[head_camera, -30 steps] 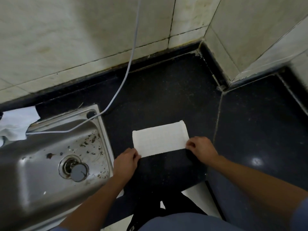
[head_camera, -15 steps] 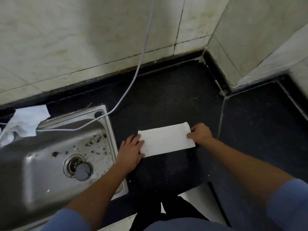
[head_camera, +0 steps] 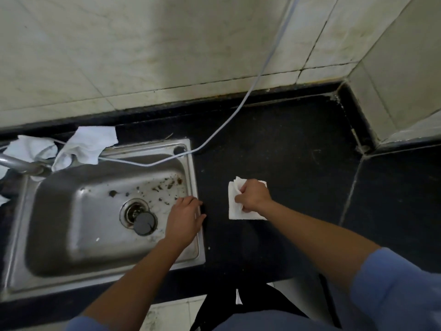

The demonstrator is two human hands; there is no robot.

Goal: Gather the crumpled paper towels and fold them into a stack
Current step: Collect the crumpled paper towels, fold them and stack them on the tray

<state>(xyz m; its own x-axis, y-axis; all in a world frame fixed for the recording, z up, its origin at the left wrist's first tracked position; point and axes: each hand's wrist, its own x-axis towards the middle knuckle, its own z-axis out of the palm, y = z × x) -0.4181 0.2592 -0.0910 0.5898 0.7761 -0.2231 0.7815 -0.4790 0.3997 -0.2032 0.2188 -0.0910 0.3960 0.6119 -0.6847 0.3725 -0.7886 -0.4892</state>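
One folded towel point(head_camera: 235, 206) sits mid-frame under our gripping right hand point(head_camera: 253, 197). We press it flat; our left hand point(head_camera: 185, 218) rests open, empty.

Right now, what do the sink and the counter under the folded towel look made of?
The sink looks like brushed stainless steel: grey metallic sheen, soft reflections. The counter looks like polished dark stone, maybe granite: black, faintly speckled, seamed. The folded towel is embossed white paper.
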